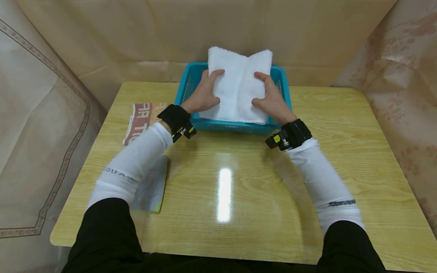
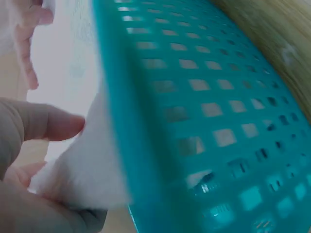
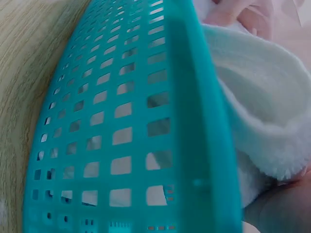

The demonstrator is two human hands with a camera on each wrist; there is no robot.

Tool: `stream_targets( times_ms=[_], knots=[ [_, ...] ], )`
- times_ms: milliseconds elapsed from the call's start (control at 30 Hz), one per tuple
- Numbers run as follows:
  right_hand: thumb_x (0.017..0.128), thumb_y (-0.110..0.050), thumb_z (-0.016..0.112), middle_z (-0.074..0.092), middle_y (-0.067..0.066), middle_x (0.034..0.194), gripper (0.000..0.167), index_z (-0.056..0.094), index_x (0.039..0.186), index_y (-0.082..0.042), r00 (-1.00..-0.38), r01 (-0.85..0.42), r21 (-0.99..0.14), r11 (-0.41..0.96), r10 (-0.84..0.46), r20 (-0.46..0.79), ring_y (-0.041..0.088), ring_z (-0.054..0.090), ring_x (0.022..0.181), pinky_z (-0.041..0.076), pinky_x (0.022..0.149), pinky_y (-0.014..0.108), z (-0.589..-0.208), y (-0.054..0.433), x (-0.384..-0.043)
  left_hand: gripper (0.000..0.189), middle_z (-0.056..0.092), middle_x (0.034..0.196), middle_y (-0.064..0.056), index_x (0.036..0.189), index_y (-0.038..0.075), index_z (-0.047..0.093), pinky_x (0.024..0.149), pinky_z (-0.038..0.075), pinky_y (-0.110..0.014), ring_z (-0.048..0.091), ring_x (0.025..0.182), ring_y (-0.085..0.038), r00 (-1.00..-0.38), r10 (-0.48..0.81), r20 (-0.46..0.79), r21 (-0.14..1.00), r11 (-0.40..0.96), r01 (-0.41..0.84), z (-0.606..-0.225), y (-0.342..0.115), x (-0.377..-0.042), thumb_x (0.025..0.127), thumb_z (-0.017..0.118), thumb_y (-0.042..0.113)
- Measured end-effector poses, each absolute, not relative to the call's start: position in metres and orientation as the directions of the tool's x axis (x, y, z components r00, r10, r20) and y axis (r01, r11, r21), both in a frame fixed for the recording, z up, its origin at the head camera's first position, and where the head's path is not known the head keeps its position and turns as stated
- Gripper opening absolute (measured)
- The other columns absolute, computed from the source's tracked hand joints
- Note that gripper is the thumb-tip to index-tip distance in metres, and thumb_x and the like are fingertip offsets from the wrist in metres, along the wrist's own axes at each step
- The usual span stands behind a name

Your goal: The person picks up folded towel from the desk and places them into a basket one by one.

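A folded white towel (image 1: 235, 89) stands tilted in the turquoise plastic basket (image 1: 232, 128), its top edge rising above the back rim. On the towel's left side, my left hand (image 1: 201, 94) grips the edge, thumb and fingers apart on its near face. My right hand (image 1: 273, 100) holds the opposite edge in much the same way. In the left wrist view, white towel cloth (image 2: 85, 170) bunches between thumb and fingers beside the basket wall (image 2: 146, 155). A rounded fold of the towel (image 3: 277, 58) shows over the rim in the right wrist view.
Left of the basket lies a folded cloth (image 1: 141, 115) with red and orange print and lettering, partly behind my left forearm. Nearer, a grey cloth (image 1: 151, 185) lies under that arm. A beige curtain (image 1: 136, 34) hangs behind the wooden table (image 1: 259, 212).
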State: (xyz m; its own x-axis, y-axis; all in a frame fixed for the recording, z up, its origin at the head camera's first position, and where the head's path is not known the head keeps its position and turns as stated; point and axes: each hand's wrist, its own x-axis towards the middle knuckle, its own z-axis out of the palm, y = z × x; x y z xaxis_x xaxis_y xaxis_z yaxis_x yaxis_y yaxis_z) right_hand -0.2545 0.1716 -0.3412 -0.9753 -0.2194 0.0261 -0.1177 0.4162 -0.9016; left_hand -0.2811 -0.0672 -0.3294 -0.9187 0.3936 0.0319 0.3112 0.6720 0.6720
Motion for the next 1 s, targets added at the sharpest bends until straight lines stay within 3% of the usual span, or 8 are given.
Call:
stream_targets(
  times_ms=[67,200,733,1000],
  knots=[
    [0.089,0.004,0.060,0.022,-0.002,0.162,0.080,0.023,0.157,-0.015,-0.974,-0.129,-0.890,0.437,-0.227,0.029,0.015,0.022,0.143,0.020,0.119,0.037,-0.343,0.171,-0.255,0.088,0.006,0.159,-0.022,0.158,0.011,0.020,0.082,0.040,-0.032,0.029,0.131,-0.029,-0.901,0.433,0.027,0.663,0.667,0.341,-0.333,-0.066,-0.280,0.081,0.055,-0.014],
    [0.087,0.008,0.060,0.022,-0.001,0.163,0.082,0.023,0.157,-0.013,-0.970,-0.143,-0.879,0.455,-0.240,0.033,0.014,0.020,0.145,0.018,0.120,0.036,-0.347,0.173,-0.257,0.094,0.004,0.160,-0.021,0.160,0.012,0.014,0.083,0.041,-0.032,0.025,0.136,-0.029,-0.893,0.450,0.016,0.652,0.673,0.350,-0.337,-0.064,-0.279,0.080,0.056,-0.016],
    [0.086,0.011,0.060,0.021,0.002,0.164,0.084,0.023,0.158,-0.013,-0.952,-0.145,-0.872,0.467,-0.306,-0.006,0.019,0.022,0.143,0.023,0.117,0.044,-0.372,0.183,-0.254,0.087,0.010,0.157,-0.023,0.158,0.010,0.019,0.100,0.037,-0.038,0.023,0.134,-0.031,-0.900,0.433,-0.044,0.629,0.712,0.312,-0.360,-0.065,-0.280,0.083,0.057,-0.011],
    [0.087,0.013,0.058,0.017,0.005,0.165,0.085,0.020,0.159,-0.013,-0.945,-0.137,-0.841,0.523,-0.324,-0.047,0.022,0.021,0.145,0.018,0.120,0.045,-0.378,0.186,-0.258,0.092,-0.002,0.159,-0.027,0.159,0.012,0.015,0.100,0.039,-0.042,0.015,0.145,-0.038,-0.901,0.430,-0.059,0.626,0.719,0.302,-0.370,-0.063,-0.280,0.082,0.058,-0.011]
  ],
)
